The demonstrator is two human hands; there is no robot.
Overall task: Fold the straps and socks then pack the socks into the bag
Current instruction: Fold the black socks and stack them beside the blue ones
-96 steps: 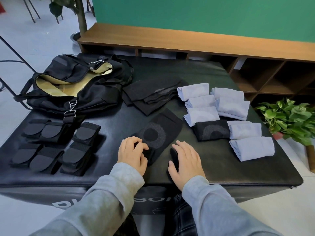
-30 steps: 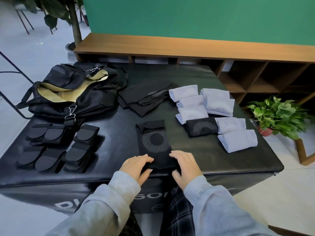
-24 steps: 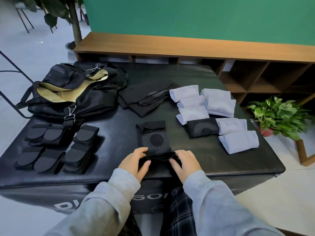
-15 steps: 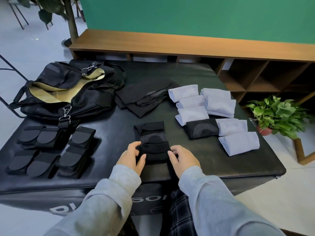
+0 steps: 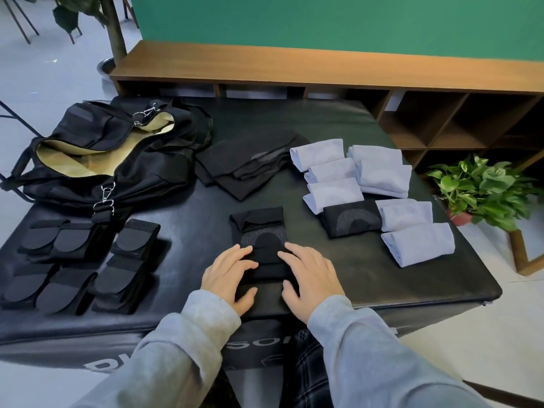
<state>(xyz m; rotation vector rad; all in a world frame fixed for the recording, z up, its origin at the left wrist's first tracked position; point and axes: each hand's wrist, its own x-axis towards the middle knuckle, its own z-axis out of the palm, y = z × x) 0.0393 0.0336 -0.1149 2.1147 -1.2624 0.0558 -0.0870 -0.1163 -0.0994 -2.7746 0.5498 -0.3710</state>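
A black sock with a grey ring lies in front of me on the black padded table, its near end folded up over the middle. My left hand and my right hand press flat on that folded end, one at each side. Several folded pale blue socks and one folded black sock lie to the right. A pile of unfolded black socks sits behind. The open black bag with tan lining stands at the left rear. Folded black straps lie at the left front.
A low wooden shelf unit runs along the green wall behind the table. A potted green plant stands on the floor at the right. A tree trunk in a pot is at the far left rear.
My hands straightened the black sock, lifted its near end and folded it away from me over the ring. Now both hands press the fold flat.
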